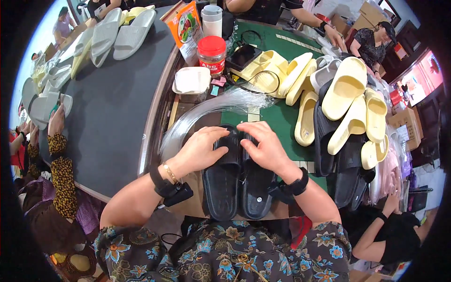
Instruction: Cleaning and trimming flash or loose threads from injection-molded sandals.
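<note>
A pair of black slide slippers (221, 188) lies side by side at the table edge in front of me, toes pointing away. My left hand (202, 146) rests over the strap of the left slipper, its fingers stretched and the thumb apart. Over the right slipper's strap is my right hand (266, 148), its fingers bent slightly inward and apart from the thumb. Both hands touch the slippers near the toes. Just beyond them, a bundle of thin clear plastic strands (202, 105) curves across the table.
Cream slippers (345, 89) and black ones (324, 131) are heaped at the right on the green tabletop (286, 127). A red-lidded jar (212, 54), a white-lidded tub (191, 81) and an orange packet (185, 30) stand behind. Left runs a dark conveyor belt (117, 103); co-workers surround the tables.
</note>
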The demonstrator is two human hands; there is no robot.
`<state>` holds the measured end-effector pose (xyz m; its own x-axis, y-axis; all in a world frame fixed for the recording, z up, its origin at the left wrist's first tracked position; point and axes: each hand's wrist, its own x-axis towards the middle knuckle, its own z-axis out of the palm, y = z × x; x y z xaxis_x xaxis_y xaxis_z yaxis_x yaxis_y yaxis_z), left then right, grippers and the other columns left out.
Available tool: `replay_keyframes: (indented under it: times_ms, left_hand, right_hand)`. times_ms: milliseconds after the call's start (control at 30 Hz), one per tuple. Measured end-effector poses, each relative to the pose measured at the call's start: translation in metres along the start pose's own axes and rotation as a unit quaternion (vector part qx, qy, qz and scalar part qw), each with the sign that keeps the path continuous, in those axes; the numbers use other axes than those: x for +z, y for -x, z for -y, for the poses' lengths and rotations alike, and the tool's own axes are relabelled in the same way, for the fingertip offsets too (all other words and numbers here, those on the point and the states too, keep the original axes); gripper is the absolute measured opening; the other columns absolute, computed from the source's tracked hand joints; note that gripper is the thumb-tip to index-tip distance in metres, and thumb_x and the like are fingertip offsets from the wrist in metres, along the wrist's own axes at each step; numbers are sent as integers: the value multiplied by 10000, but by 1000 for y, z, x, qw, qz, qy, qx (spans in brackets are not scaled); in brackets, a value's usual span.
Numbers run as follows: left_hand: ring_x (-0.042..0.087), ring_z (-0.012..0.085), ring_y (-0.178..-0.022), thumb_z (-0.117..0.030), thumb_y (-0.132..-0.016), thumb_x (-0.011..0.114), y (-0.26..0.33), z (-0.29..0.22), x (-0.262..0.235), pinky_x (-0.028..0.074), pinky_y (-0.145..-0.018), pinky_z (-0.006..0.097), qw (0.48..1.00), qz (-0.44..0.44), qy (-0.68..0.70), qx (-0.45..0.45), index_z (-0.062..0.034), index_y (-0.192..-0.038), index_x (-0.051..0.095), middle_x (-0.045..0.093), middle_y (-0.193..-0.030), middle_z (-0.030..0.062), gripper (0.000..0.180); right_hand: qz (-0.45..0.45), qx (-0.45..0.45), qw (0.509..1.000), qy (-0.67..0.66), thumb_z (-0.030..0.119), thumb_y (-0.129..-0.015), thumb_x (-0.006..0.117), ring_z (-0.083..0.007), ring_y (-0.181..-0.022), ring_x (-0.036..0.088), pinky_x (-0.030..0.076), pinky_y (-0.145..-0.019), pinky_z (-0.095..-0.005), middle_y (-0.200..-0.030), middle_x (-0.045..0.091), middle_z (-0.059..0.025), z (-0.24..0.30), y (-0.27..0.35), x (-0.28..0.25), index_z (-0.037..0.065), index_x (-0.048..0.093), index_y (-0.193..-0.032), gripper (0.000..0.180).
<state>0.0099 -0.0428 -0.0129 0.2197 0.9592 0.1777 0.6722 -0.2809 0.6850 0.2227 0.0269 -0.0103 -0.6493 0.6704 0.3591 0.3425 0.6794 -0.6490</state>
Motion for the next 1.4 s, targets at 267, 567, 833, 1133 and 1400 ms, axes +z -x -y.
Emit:
replay_keyframes:
  times_ms: [267, 567, 833, 1133, 1400]
  left_hand:
    - [602, 340, -1052, -111, -775, 681, -4, -5, 0, 479, -911, 400, 998, -30, 56, 4, 21, -1081, 637, 640, -1099, 199, 337]
    - [632, 283, -972, -34, -800, 665, -5, -9, -5, 520, -821, 352, 990, -39, 90, -96, -4, -1046, 612, 646, -1032, 140, 254]
    - [548, 331, -1088, -75, -781, 685, -4, -7, 0, 452, -933, 407, 996, -75, 44, -3, -34, -1080, 626, 592, -1135, 143, 307]
    - [531, 320, -1126, -35, -767, 687, 0, -5, -1, 461, -930, 412, 992, -52, 81, 77, -55, -1015, 691, 602, -1194, 112, 248]
    - [508, 77, -631, -181, -1004, 490, -8, -8, -41, 420, -592, 237, 873, -329, 354, -61, -5, -998, 622, 555, -675, 7, 221]
  right_hand:
    - [49, -27, 998, 12, 84, -772, 655, -347, -1121, 528, 405, -995, -421, -1219, 595, -178, 0, 7, 15, -21, 583, -1191, 439]
    - [90, -54, 993, 46, 55, -777, 657, -342, -1161, 501, 396, -1001, -418, -1259, 564, -163, 21, 13, 12, -17, 556, -1232, 471]
    - [2, -60, 997, -50, 21, -765, 643, -352, -1196, 499, 385, -1030, -421, -1323, 532, -173, 39, 11, -2, -20, 515, -1291, 542]
    - [9, -144, 989, -41, 3, -738, 654, -343, -1233, 462, 374, -1034, -429, -1341, 506, -168, 70, 16, -3, 4, 493, -1337, 620]
    - [75, -34, 996, -23, 78, -806, 658, -347, -888, 630, 518, -772, -404, -966, 651, -148, 53, 67, 2, 13, 567, -1133, 346]
